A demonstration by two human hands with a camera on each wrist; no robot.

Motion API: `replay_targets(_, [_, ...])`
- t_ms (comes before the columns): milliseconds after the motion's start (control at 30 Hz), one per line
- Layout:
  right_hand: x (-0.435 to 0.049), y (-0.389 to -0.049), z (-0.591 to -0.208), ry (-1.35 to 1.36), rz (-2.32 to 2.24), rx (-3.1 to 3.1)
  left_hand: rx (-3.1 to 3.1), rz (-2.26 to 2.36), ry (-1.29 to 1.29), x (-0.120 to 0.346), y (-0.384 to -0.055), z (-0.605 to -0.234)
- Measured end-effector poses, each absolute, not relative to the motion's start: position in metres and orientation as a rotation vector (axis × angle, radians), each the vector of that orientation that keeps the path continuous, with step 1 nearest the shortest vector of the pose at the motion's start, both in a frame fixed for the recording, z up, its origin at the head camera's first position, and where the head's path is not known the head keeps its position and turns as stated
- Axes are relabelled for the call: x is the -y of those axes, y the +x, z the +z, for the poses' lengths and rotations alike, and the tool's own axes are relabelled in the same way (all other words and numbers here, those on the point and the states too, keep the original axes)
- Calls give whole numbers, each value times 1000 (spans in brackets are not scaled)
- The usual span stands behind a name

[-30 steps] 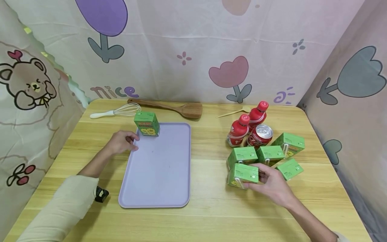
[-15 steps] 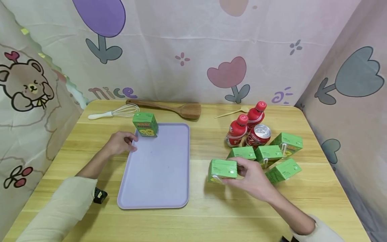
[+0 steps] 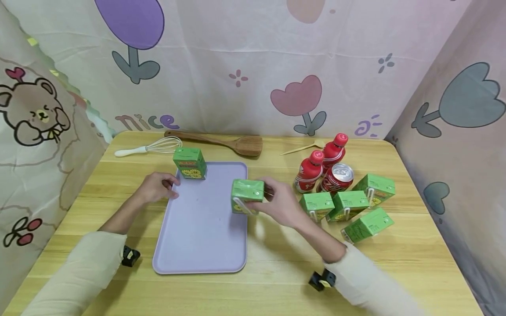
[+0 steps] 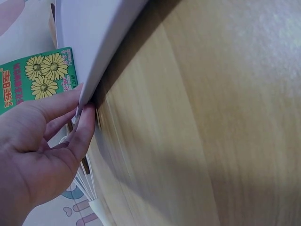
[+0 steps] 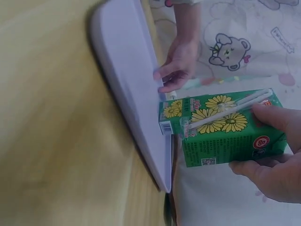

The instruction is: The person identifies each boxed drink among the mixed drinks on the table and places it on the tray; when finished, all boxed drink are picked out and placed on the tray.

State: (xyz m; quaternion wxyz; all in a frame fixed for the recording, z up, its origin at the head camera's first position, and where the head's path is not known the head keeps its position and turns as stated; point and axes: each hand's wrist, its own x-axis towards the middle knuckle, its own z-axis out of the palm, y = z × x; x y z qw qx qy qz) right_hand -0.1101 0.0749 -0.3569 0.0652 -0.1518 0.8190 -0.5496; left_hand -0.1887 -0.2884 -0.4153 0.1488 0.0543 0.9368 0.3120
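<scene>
The right hand (image 3: 282, 202) grips a green box (image 3: 247, 196) up over the right edge of the purple tray (image 3: 197, 237). The left hand (image 3: 154, 188) pinches the tray's left edge, near a second box (image 3: 190, 163) at the far left corner. A wide strip of worktop (image 3: 272, 272) runs between the tray and four more boxes (image 3: 349, 204).

The left grip (image 4: 44, 141) pinches the lilac tray (image 4: 104, 44) near a green carton (image 4: 40, 81).

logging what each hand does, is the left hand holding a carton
No, the left hand pinches the edge of the tray.
</scene>
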Motion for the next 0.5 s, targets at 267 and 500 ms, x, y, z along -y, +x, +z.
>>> replay_targets(267, [-33,-155,-359,-355,-1626,-2479,-2692,902,154,288,-187,-413])
replay_targets(500, [-10,-188,-367,-320,-1595,-2559,-2690,913,153,286,-187,-415])
